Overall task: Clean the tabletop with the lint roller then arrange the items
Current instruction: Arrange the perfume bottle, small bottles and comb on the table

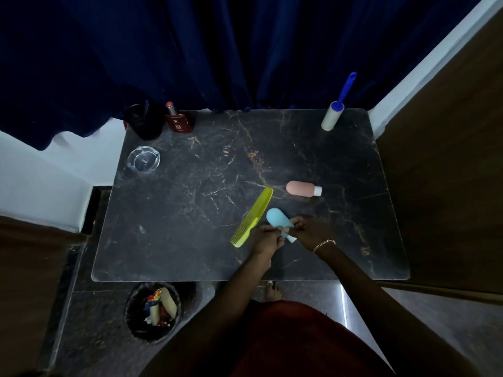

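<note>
On the dark marble tabletop a light blue bottle lies near the front, and both hands meet at its capped lower end. My left hand pinches that end from the left. My right hand grips the bottle's lower body from the right. A yellow-green comb lies diagonally just left of the bottle, touching or nearly touching my left hand. A pink bottle with a white cap lies on its side behind them. The lint roller, blue-handled, leans at the back right corner.
A clear glass ashtray sits at the left. A black cup and a dark red perfume bottle stand at the back left. A black bin with rubbish is on the floor in front. Dark blue curtains hang behind.
</note>
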Demonstrator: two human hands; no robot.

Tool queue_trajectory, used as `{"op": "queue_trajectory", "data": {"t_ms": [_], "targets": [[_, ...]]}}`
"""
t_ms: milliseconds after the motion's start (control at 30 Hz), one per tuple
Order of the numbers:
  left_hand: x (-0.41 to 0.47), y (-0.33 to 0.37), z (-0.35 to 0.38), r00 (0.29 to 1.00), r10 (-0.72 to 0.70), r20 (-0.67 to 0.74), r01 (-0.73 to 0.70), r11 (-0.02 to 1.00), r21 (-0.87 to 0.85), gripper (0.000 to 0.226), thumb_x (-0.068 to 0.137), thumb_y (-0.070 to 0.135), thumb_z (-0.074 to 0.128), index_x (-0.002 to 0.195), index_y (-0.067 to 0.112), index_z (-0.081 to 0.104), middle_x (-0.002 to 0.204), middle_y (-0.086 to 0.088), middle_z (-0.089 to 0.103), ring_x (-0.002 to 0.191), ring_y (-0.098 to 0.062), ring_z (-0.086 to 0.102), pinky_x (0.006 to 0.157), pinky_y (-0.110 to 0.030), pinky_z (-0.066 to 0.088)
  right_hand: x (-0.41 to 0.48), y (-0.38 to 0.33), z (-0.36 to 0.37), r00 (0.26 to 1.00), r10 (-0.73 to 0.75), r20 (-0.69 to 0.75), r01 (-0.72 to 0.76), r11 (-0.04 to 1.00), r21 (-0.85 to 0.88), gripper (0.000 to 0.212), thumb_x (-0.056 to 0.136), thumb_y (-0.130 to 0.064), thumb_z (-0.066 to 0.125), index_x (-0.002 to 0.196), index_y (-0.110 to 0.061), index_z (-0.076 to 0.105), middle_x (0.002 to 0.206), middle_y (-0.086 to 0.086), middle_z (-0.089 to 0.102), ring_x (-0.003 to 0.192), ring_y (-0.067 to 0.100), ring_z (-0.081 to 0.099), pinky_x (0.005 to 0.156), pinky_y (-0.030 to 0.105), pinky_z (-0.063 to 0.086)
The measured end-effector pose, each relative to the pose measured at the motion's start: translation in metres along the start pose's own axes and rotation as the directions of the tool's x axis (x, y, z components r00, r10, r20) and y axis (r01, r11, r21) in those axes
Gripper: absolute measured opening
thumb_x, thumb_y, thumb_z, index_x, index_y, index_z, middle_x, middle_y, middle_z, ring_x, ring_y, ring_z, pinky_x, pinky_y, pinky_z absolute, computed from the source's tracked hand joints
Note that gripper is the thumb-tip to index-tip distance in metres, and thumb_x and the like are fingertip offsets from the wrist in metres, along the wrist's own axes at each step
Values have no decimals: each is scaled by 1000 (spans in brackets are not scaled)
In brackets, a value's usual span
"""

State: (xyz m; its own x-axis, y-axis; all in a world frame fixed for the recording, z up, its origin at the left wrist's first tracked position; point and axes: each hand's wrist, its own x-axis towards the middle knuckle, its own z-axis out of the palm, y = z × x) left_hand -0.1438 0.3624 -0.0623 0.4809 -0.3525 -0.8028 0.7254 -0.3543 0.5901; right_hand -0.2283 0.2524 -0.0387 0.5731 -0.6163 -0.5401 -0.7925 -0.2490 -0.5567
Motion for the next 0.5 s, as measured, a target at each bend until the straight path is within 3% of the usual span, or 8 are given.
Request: {"op": "queue_trajectory", "data": {"t_ms": [67, 167, 267, 333, 433, 500], "targets": [[1, 11, -12, 999, 39, -33, -40, 999, -11, 12, 92, 2, 72, 82, 4, 66, 80, -14, 69, 71, -24, 66, 71, -36, 59, 2, -16, 6, 1000, -28, -1, 28, 1000, 12, 37, 85, -38, 74, 108, -9, 72, 98, 5, 75, 89, 19, 69, 76, 26, 54], [5, 33, -36, 996, 88, -33, -89, 995, -43, 5, 94, 3, 70, 96, 2, 66, 93, -15, 70, 84, -24, 69, 71, -32, 60, 9, -44, 19, 999, -46, -11, 46, 996, 79, 32, 86, -31, 75, 107, -7, 70, 93, 3, 72, 78, 11, 63, 61, 8, 43], [9, 58, -61, 988, 154, -25, -155, 986, -58, 7, 93, 0, 69, 100, 2, 66, 93, -15, 71, 86, -25, 69, 70, -31, 59, 21, -74, 31, 997, -73, -20, 76, 986, 148, 31, 84, -25, 77, 107, -5, 70, 99, 10, 75, 86, 20, 68, 73, 25, 51], [14, 76, -78, 979, 202, -32, -203, 979, -37, 6, 93, -1, 69, 96, 4, 66, 93, -15, 71, 83, -23, 70, 68, -30, 60, 31, -96, 40, 997, -74, -13, 75, 979, 191, 34, 83, -25, 78, 109, -4, 70, 101, 12, 75, 88, 21, 69, 76, 29, 53], [24, 99, -105, 969, 246, -40, -247, 969, -17, 16, 94, 1, 69, 109, -1, 66, 100, -13, 73, 87, -20, 71, 65, -23, 61, 45, -127, 54, 997, -81, -6, 80, 966, 246, 36, 82, -26, 79, 110, -4, 70, 102, 10, 75, 95, 25, 71, 87, 38, 55], [33, 113, -123, 962, 267, -49, -267, 964, 2, 22, 93, 2, 70, 115, -1, 66, 104, -12, 74, 89, -20, 72, 68, -25, 62, 54, -148, 62, 994, -107, -21, 109, 966, 236, 38, 80, -30, 81, 108, -6, 71, 100, 8, 76, 93, 22, 71, 84, 36, 55]]}}
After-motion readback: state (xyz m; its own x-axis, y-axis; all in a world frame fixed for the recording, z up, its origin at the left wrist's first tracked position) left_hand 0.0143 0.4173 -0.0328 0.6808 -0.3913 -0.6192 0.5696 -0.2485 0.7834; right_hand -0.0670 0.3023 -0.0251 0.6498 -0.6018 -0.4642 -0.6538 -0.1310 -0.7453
